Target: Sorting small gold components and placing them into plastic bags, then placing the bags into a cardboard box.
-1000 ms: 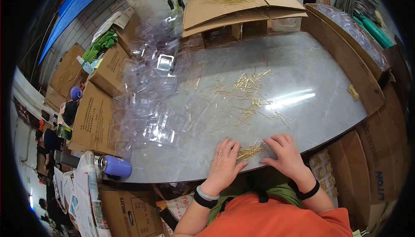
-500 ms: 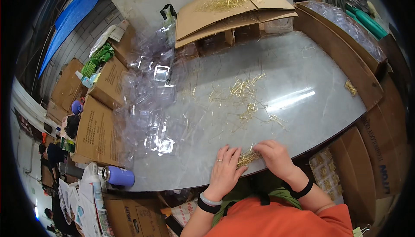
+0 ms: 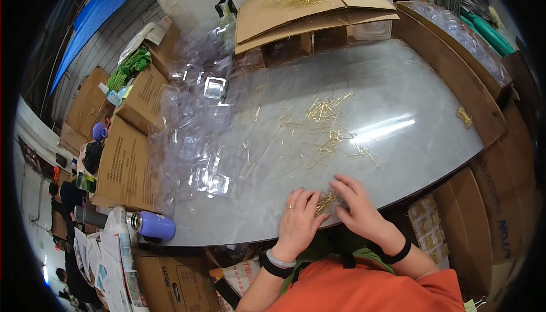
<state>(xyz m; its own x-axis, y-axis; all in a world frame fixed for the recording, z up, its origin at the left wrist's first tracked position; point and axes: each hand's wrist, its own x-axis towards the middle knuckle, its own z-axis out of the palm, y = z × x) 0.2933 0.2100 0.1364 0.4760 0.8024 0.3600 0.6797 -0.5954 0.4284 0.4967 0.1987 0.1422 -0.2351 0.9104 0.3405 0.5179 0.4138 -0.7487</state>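
A small bundle of thin gold-coloured wire pieces (image 3: 326,203) lies at the table's near edge, between my two hands. A clear plastic edge seems to show at its far end, but I cannot make out the whole shape. My left hand (image 3: 298,221) curls against the bundle's left side, its thumb at the near end. On the other side my right hand (image 3: 360,212) has its fingers spread and its thumb apart from them, close beside the bundle. Loose gold wire pieces (image 3: 323,109) lie scattered farther up the grey table (image 3: 409,158).
Clear plastic trays (image 3: 213,141) heap along the table's left side. Cardboard boxes (image 3: 126,167) and a purple bottle (image 3: 156,227) stand at the left. Flattened cardboard (image 3: 267,22) with more wire pieces spans the back. A small gold bundle (image 3: 464,117) lies by the right cardboard wall.
My right hand has opened its fingers and drawn slightly away from the bundle. The left hand stays against the bundle. The whole view has shifted slightly.
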